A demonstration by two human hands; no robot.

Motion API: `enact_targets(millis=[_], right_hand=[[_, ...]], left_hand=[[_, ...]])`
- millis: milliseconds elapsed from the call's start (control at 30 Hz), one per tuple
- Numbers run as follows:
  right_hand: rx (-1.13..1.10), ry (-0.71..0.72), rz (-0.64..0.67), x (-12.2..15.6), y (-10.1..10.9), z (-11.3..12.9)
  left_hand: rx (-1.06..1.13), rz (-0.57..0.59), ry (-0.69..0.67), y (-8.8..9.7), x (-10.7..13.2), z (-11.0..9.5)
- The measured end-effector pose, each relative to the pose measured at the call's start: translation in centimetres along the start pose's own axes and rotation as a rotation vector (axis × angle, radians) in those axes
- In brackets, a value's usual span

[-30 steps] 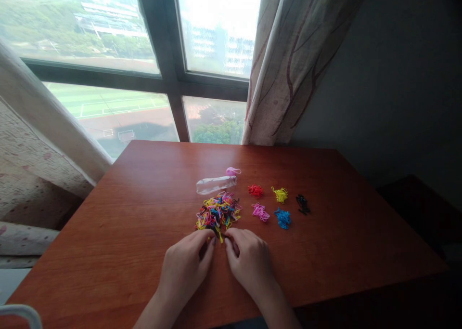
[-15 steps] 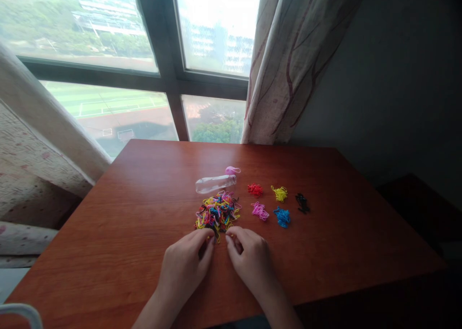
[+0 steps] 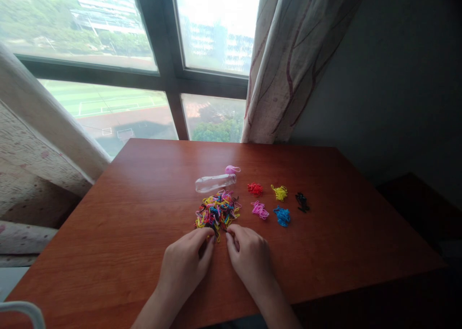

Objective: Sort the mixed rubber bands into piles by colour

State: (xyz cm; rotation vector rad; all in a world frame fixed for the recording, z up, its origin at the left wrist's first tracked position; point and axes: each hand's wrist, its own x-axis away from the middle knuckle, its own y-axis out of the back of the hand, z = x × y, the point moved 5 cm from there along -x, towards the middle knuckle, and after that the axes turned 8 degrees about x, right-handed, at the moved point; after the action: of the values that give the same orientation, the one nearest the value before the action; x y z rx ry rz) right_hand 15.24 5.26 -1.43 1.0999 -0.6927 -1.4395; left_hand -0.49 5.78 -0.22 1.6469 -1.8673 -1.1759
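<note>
A mixed heap of small coloured rubber bands (image 3: 217,210) lies mid-table. My left hand (image 3: 186,264) and my right hand (image 3: 249,259) rest side by side at the heap's near edge, fingers curled, fingertips pinching at bands there; what each pinch holds is too small to make out. To the right lie small sorted piles: red (image 3: 255,189), yellow (image 3: 279,192), black (image 3: 302,202), pink (image 3: 260,210) and blue (image 3: 282,216). A clear plastic bottle (image 3: 214,182) lies on its side behind the heap, with its pink cap (image 3: 232,169) beside it.
The red-brown wooden table (image 3: 126,232) stands against a window (image 3: 212,40) with curtains on both sides (image 3: 296,59). A dark wall is at the right. A white curved object (image 3: 21,309) shows at the lower left corner.
Both hands have stayed at the heap's near edge, with only slight finger movement. The view has shifted a little.
</note>
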Motion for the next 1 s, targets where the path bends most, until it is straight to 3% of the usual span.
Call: enact_targets(millis=[233,367,467,567,667,767,867,1000], right_hand=[[-0.166,-0.016,-0.043,0.1,0.4,-0.1],[-0.343,-0.106,-0.124,0.5,1.5,-2.0],[-0.284,-0.206,-0.236,0.7,3.6,-6.0],[-0.105,-0.331,-0.313,0.4,6.2,-11.9],[0.102,-0.396,-0.305,-0.1,8.0,-17.3],[0.183,-0.416,-0.261,-0.5,8.6,-20.4],[0.181,-0.415,-0.256,-0.4,8.4,-20.9],[0.128,-0.387,-0.309,0.3,8.0,-18.7]], left_hand=[[0.004,-0.004,-0.003,0.1,0.0,-0.1],[0.013,-0.005,-0.011,0.1,-0.1,-0.1],[0.015,-0.013,-0.017,0.2,-0.1,-0.1],[0.012,-0.015,-0.02,0.1,0.0,-0.1],[0.01,-0.016,-0.023,0.1,0.1,0.0],[0.014,-0.019,-0.027,0.1,0.1,0.0],[0.011,-0.017,-0.023,0.1,0.1,0.0],[0.004,-0.021,-0.021,0.1,0.1,0.1]])
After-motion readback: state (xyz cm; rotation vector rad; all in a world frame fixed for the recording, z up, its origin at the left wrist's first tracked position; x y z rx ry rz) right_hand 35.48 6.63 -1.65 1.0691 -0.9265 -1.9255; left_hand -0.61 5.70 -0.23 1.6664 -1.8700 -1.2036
